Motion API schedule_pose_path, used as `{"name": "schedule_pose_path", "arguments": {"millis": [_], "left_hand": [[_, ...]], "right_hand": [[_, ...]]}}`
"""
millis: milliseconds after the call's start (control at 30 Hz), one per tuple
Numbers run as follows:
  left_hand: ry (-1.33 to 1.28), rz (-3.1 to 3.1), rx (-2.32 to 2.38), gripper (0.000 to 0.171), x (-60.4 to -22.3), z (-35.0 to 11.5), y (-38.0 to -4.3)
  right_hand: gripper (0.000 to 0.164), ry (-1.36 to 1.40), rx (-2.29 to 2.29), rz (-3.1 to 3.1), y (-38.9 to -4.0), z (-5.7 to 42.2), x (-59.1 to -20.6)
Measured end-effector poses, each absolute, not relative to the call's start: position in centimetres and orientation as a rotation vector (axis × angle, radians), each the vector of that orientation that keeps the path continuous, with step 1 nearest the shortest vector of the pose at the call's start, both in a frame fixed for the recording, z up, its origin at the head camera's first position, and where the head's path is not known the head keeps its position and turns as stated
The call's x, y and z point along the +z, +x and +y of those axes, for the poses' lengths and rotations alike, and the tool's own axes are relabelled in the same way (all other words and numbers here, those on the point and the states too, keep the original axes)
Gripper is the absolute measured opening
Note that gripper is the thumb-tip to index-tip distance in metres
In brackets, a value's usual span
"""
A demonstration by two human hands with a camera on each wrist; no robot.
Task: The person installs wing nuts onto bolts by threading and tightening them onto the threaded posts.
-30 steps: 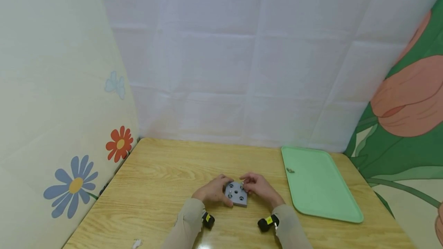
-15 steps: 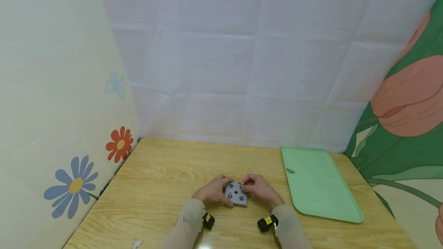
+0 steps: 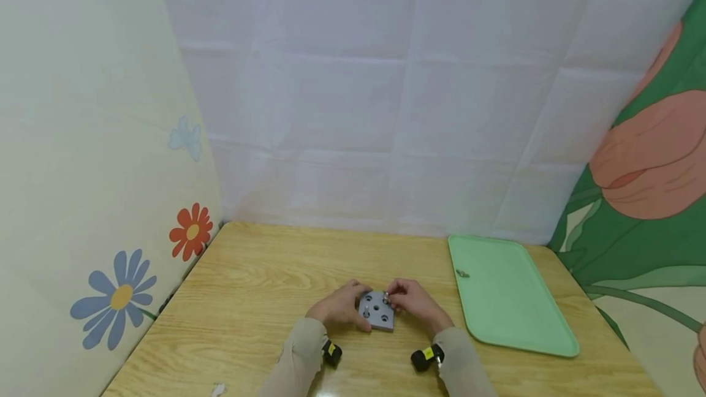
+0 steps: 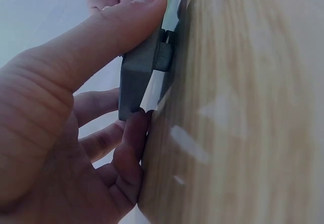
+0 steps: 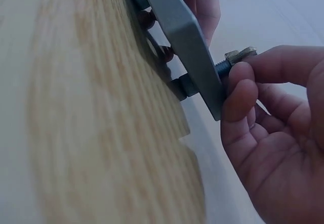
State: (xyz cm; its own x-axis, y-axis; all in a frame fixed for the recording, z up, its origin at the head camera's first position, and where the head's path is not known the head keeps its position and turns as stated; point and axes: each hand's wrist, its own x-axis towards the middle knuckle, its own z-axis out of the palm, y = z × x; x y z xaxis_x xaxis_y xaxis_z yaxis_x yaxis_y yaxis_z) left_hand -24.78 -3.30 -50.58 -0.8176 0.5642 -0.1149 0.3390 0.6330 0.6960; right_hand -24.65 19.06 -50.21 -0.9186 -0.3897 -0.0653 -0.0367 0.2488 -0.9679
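A grey metal plate (image 3: 380, 326) with several holes sits raised a little off the table on bolt heads beneath it. My left hand (image 3: 340, 307) grips its left side, the thumb (image 4: 111, 32) on the upper face and the fingers at the edge. At the plate's far right corner a threaded bolt (image 5: 221, 69) sticks up through it. On that bolt's end is a brassy wing nut (image 5: 240, 55), which my right hand (image 3: 416, 304) pinches between thumb and fingers. Another bolt (image 3: 366, 309) stands up at the near left of the plate.
A light green tray (image 3: 513, 299) lies on the right of the wooden table (image 3: 276, 262). One small wing nut (image 3: 462, 272) rests near the tray's left edge. A white scrap (image 3: 217, 389) lies at the table's front left.
My right fingers have shifted slightly around the wing nut at the bolt. The left hand and the plate stay in place.
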Motion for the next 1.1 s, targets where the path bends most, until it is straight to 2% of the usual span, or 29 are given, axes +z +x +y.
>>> {"name": "schedule_pose_path", "arguments": {"millis": [167,233,500,800,1100], "left_hand": [[0.736,2.537,0.983,0.08,-50.6,-3.3,-24.8],[0.746,2.535,0.982,0.08,-50.6,-3.3,-24.8],[0.717,2.525,0.987,0.08,-50.6,-3.3,-24.8],[0.705,2.523,0.989,0.079,-50.5,-3.3,-24.7],[0.703,2.518,0.996,0.079,-50.4,-3.3,-24.6]], "right_hand": [[0.031,-0.416,-1.691,2.249,-23.5,18.6,-48.1],[0.032,-0.434,-1.677,2.26,-23.3,18.6,-47.9],[0.019,-0.411,-1.62,2.31,-23.3,18.5,-47.9],[0.008,-0.351,-1.631,2.319,-25.0,18.9,-50.6],[0.018,-0.287,-1.723,2.196,-25.1,19.1,-50.6]]}}
